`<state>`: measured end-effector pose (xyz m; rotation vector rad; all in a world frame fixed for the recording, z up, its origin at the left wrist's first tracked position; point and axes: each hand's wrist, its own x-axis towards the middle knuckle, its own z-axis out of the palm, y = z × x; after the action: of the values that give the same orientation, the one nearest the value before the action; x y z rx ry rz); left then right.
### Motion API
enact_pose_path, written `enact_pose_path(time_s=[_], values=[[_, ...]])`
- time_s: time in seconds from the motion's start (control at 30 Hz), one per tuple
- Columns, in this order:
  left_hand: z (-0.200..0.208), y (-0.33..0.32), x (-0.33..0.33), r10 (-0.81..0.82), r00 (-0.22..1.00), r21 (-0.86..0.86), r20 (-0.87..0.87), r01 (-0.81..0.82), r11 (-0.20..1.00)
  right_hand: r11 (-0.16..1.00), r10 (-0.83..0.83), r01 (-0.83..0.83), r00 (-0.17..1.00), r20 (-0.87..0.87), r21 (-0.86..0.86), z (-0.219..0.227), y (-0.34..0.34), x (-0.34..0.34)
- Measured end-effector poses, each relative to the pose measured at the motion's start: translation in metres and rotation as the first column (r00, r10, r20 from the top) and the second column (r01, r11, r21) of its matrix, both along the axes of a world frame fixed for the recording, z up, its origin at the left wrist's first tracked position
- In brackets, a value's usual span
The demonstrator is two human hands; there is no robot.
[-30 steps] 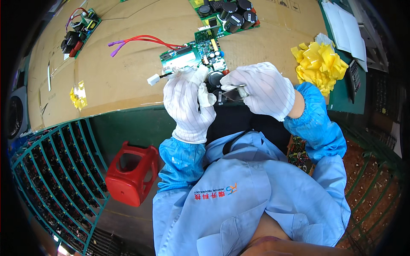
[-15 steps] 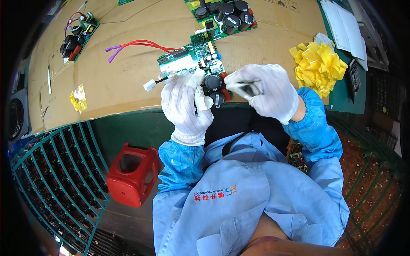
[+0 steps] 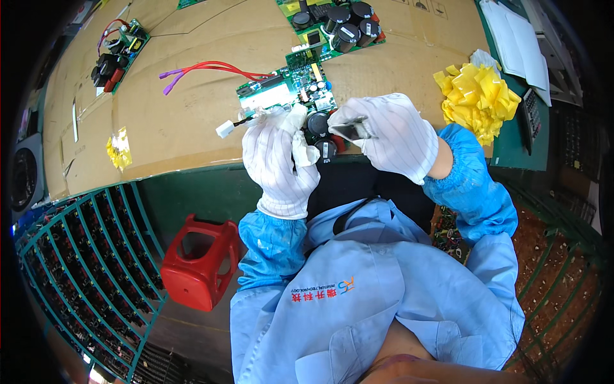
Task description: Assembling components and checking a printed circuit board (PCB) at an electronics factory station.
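Observation:
A green circuit board lies at the table's near edge, with black round capacitors on its near part. My left hand, in a white striped glove, is closed on the board's near left side. Red wires with purple ends run left from the board, and a white plug sticks out beside my left fingers. My right hand, gloved too, is pinched at the capacitors' right side and partly covers a red component. A dark grey patch shows between its fingers; what they hold cannot be made out.
Another board with large capacitors lies beyond, and a smaller board at far left. A crumpled yellow tape bundle sits at right. Below are a red stool and a green rack of parts.
My right hand has shifted slightly left and turned, its fingertips now over the capacitors' right side. My left hand and the board have hardly moved.

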<state>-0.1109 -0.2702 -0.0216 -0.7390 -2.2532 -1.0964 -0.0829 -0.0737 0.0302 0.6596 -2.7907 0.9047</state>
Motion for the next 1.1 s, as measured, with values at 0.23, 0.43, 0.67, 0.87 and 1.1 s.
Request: enact_pose_path(time_s=[0.23, 0.43, 0.67, 0.87, 1.1], values=[[0.001, 0.000, 0.000, -0.016, 1.000, -0.002, 0.017, 0.016, 1.000, 0.938, -0.195, 0.236, 0.965, 0.175, -0.254, 0.009, 0.004, 0.002], [0.000, -0.001, 0.000, -0.011, 1.000, -0.018, 0.012, 0.011, 1.000, 0.856, -0.231, 0.392, 0.873, 0.430, -0.336, 0.035, 0.004, 0.008], [-0.003, -0.001, 0.000, -0.019, 0.999, -0.001, 0.042, 0.019, 1.000, 0.631, -0.386, 0.471, 0.880, 0.277, -0.617, 0.054, 0.029, 0.039], [-0.003, -0.006, 0.002, -0.054, 0.997, -0.008, 0.052, 0.055, 0.998, 0.279, -0.933, 0.788, 0.358, 0.039, -0.549, 0.064, 0.084, 0.084], [0.017, -0.015, -0.006, -0.184, 0.983, -0.434, 0.027, 0.177, 0.884, 0.135, -0.981, 0.831, 0.188, 0.044, -0.540, 0.059, 0.115, 0.122]])
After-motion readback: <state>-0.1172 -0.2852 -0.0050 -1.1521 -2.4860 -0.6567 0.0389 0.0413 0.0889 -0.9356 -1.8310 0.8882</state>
